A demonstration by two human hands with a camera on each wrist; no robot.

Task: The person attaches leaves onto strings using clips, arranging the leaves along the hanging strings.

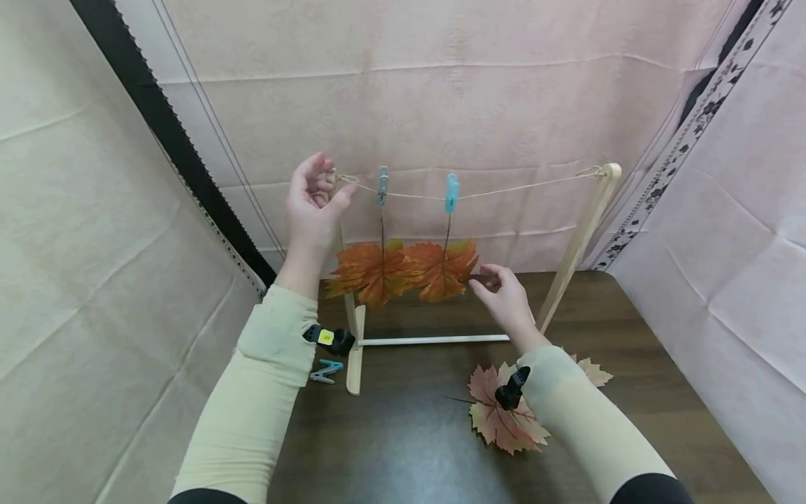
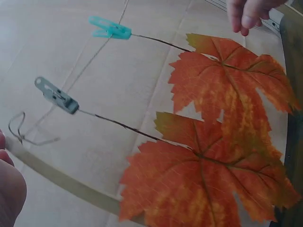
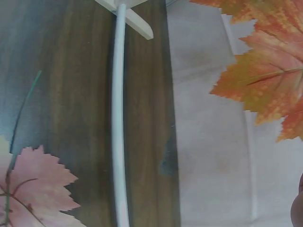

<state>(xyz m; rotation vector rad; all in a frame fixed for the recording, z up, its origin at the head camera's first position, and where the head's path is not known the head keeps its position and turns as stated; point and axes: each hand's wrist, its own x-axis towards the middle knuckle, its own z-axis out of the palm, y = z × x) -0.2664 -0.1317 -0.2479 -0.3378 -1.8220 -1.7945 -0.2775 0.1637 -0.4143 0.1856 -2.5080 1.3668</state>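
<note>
My left hand (image 1: pixel 313 199) is at the top of the left wooden post (image 2: pixel 61 177), fingers and thumb curled about its end beside the knotted string (image 1: pixel 529 187). Two clothespins hang on that string: a grey-blue clothespin (image 2: pixel 57 96) nearer the left hand and a turquoise clothespin (image 1: pixel 452 193). Each grips the stem of an orange artificial leaf; the left leaf (image 1: pixel 371 271) partly overlaps the right leaf (image 1: pixel 443 269). Close to the right leaf's lower right edge is my right hand (image 1: pixel 506 301), thumb and forefinger apart, with nothing between them.
A white rod (image 1: pixel 434 340) joins the stand's feet low down. The right wooden post (image 1: pixel 579 245) rises behind the right hand. Under the right forearm lie a pink leaf (image 1: pixel 504 420) and part of a paler leaf (image 1: pixel 595 372). Left of the stand lies a blue clothespin (image 1: pixel 326 371).
</note>
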